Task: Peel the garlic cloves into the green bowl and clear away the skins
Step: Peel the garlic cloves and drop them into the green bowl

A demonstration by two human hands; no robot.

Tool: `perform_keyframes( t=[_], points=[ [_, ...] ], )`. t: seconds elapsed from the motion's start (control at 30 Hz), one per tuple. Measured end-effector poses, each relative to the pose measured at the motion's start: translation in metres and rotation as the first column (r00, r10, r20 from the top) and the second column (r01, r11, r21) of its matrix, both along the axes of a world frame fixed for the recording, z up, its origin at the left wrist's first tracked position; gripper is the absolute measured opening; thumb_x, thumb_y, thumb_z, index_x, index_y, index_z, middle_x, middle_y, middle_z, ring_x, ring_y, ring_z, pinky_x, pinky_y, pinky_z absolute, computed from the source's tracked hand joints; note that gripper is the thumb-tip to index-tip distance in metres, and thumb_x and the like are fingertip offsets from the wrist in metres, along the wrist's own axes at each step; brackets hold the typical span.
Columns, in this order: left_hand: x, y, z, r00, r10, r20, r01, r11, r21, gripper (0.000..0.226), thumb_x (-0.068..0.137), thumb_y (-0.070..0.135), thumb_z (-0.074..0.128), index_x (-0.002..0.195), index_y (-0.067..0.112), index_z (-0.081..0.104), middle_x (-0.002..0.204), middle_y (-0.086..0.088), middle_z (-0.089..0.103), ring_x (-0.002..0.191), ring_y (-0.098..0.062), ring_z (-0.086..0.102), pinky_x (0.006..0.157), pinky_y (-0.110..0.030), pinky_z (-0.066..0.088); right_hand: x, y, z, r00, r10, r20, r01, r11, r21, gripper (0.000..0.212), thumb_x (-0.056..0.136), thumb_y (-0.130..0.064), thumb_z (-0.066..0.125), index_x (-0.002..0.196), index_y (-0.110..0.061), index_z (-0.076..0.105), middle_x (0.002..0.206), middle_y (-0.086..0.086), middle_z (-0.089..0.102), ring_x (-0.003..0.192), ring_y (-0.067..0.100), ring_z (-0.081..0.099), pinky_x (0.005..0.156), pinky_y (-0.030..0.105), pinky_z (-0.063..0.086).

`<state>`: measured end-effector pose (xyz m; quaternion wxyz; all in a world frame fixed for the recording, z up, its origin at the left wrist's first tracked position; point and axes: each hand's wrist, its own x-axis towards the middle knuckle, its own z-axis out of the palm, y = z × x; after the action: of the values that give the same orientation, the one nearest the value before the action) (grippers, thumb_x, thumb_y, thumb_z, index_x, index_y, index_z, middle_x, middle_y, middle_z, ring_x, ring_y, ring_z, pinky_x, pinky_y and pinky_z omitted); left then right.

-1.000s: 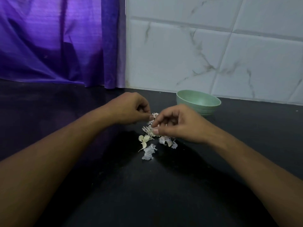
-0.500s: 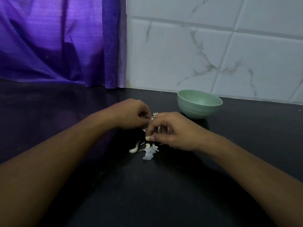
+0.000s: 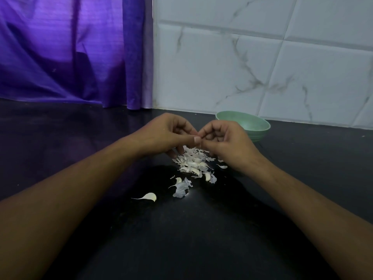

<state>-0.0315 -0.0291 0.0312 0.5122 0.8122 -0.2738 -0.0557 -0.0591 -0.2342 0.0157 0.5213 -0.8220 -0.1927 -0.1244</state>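
Skins (image 3: 193, 163) lie under left hand (image 3: 165, 134), right hand (image 3: 227, 141); fingers (image 3: 211, 128) curled, touching; contents hidden.

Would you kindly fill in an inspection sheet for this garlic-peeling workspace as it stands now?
Surface: dark glossy counter.
Job's things: green bowl upright at the back right, partly behind the right hand; no cloves show in the visible part. Pile of skins on the counter under the hands. One pale piece lies apart, nearer the person; clove or skin, cannot tell.
Clutter: nothing seen.
Grips: left hand and right hand have curled fingers, tips meeting above the pile; what they hold is hidden.
Cables: nothing seen.
Surroundings: purple curtain back left; marbled tiles back right.
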Motion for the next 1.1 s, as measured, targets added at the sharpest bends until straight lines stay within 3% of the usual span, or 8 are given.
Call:
perform_keyframes(
  t=[0.2, 0.4, 0.5, 0.67, 0.77, 1.0, 1.1],
  points=[
    [-0.0022, -0.004, -0.0004, 0.998, 0.064, -0.015, -0.065, 0.996, -0.067, 0.02, 0.085, 0.013, 0.083, 0.099, 0.003, 0.075, 0.087, -0.02, 0.076, 0.064, -0.017, 0.068, 0.054, -0.026, 0.059, -0.003, 0.0025, 0.0012, 0.998, -0.069, -0.012, 0.069, 0.997, 0.016, 0.008, 0.089, -0.003, 0.078, 0.088, -0.008, 0.073, 0.069, 0.008, 0.07, 0.052, 0.013, 0.057, 0.045, 0.016, 0.042],
    [-0.0027, -0.0071, -0.0045, 0.992, 0.104, 0.075, -0.101, 0.994, -0.04, 0.016, 0.085, 0.013, 0.084, 0.096, 0.005, 0.076, 0.083, -0.017, 0.077, 0.066, -0.019, 0.072, 0.062, -0.033, 0.063, -0.0028, 0.0021, 0.0012, 0.986, -0.164, 0.031, 0.166, 0.982, -0.095, 0.006, 0.089, -0.012, 0.077, 0.083, -0.012, 0.076, 0.066, 0.006, 0.073, 0.057, 0.021, 0.07, 0.055, 0.035, 0.056],
    [-0.0017, -0.0091, -0.0085, 0.982, 0.112, 0.153, -0.115, 0.993, 0.011, 0.01, 0.087, 0.014, 0.083, 0.093, 0.011, 0.077, 0.076, -0.009, 0.077, 0.067, -0.02, 0.075, 0.064, -0.036, 0.064, -0.003, 0.0029, -0.0002, 0.985, -0.174, 0.014, 0.174, 0.979, -0.105, 0.006, 0.088, -0.007, 0.075, 0.083, -0.01, 0.075, 0.063, 0.009, 0.072, 0.056, 0.017, 0.071, 0.059, 0.034, 0.055],
    [-0.0014, -0.009, -0.007, 0.994, 0.106, 0.018, -0.104, 0.99, -0.091, 0.011, 0.091, 0.01, 0.078, 0.099, 0.003, 0.074, 0.082, -0.014, 0.078, 0.068, -0.019, 0.073, 0.06, -0.031, 0.061, -0.0033, 0.0034, 0.0002, 0.99, -0.087, -0.108, 0.097, 0.99, 0.098, 0.005, 0.088, -0.003, 0.076, 0.09, 0.001, 0.073, 0.079, 0.027, 0.073, 0.062, 0.022, 0.071, 0.064, 0.037, 0.06],
    [-0.0013, -0.0084, -0.0058, 0.993, 0.091, -0.072, -0.1, 0.985, -0.143, 0.009, 0.099, 0.009, 0.068, 0.103, 0.002, 0.071, 0.083, -0.011, 0.078, 0.067, -0.017, 0.07, 0.055, -0.026, 0.058, -0.0024, 0.0022, 0.0016, 0.988, -0.049, -0.146, 0.073, 0.984, 0.16, 0.005, 0.092, 0.004, 0.069, 0.093, 0.002, 0.073, 0.081, 0.021, 0.075, 0.061, 0.018, 0.069, 0.061, 0.031, 0.061],
    [-0.0004, -0.0044, -0.0044, 0.995, 0.096, -0.019, -0.097, 0.995, -0.016, 0.018, 0.099, -0.002, 0.056, 0.103, 0.006, 0.072, 0.09, -0.011, 0.079, 0.075, -0.022, 0.071, 0.059, -0.029, 0.06, -0.0002, -0.003, 0.0025, 0.986, -0.082, -0.143, 0.107, 0.978, 0.176, 0.006, 0.094, 0.004, 0.065, 0.096, 0.002, 0.071, 0.078, 0.01, 0.075, 0.061, 0.018, 0.07, 0.063, 0.037, 0.063],
    [-0.0008, -0.0045, -0.0046, 0.995, 0.101, -0.007, -0.101, 0.994, -0.031, 0.01, 0.099, 0.006, 0.064, 0.104, 0.009, 0.072, 0.09, -0.01, 0.079, 0.076, -0.023, 0.072, 0.06, -0.031, 0.061, -0.0001, -0.0035, 0.0023, 0.987, -0.078, -0.14, 0.1, 0.982, 0.157, 0.005, 0.094, 0.003, 0.066, 0.096, 0.002, 0.071, 0.077, 0.011, 0.075, 0.063, 0.019, 0.07, 0.064, 0.036, 0.063]
  ],
)
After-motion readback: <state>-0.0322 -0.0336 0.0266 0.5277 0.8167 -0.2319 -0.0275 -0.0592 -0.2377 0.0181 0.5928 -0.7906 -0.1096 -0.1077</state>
